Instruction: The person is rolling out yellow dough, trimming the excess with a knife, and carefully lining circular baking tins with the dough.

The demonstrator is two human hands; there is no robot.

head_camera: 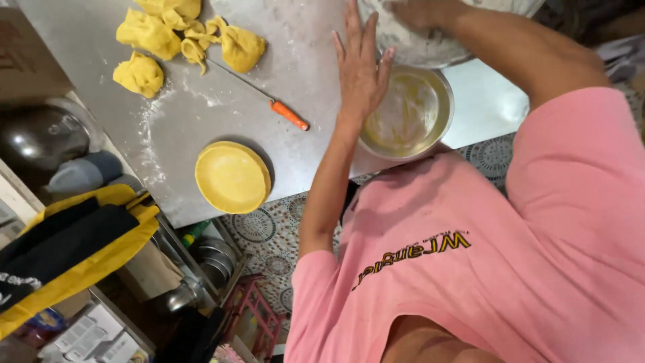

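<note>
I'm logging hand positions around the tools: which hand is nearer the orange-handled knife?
Left. The left hand lies flat on the steel table, just right of the orange-handled knife. The right hand is farther off, at the big floury bowl.

Pink short-sleeved shirt [551, 269] with dark and yellow lettering.

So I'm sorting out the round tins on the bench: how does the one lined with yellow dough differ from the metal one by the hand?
The dough-lined tin is covered in smooth yellow pastry; the bare metal tin shows shiny metal with a yellowish smear. The dough-lined tin sits alone near the table edge, untouched; the bare metal tin lies beside the open left hand. It also looks larger. Both are round and shallow.
</note>
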